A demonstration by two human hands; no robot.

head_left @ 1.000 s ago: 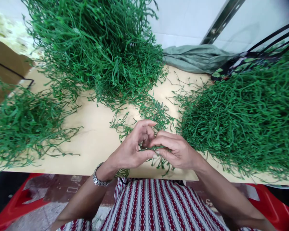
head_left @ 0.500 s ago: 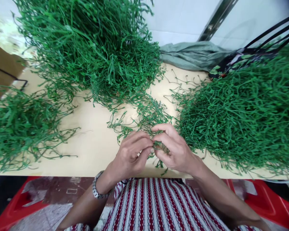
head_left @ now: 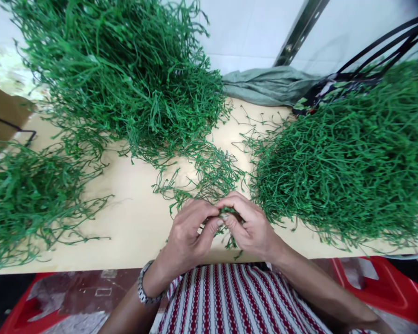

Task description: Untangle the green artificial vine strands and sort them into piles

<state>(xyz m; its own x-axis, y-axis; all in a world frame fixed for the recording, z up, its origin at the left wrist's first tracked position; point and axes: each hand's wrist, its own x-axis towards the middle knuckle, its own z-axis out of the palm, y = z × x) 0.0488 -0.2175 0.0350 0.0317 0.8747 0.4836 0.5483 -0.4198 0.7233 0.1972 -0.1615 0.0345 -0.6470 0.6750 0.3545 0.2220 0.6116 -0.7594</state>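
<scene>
My left hand (head_left: 193, 229) and my right hand (head_left: 249, 225) meet at the fingertips above the table's front edge. Both are closed in a pinch on a thin green plastic stem (head_left: 231, 239), whose small tips hang below my right fingers. Its upper end is mostly hidden by the fingers. Just beyond the hands lies a loose scatter of green stems (head_left: 212, 169). A tall heap of the same stems (head_left: 132, 83) rises behind it. To the right is a dense pile of stems (head_left: 334, 171), and a smaller pile (head_left: 31, 199) lies at the left.
The pale tabletop (head_left: 132, 222) runs across the view. At the back lie a grey-green cloth (head_left: 271, 86) and a dark floral bag (head_left: 327, 93) with black straps. A cardboard box (head_left: 3, 116) stands far left. Red stools (head_left: 386, 283) show below the table.
My right fingers have closed from a more spread pose into a pinch against the left fingertips. The whole view has shifted slightly; the piles look the same.
</scene>
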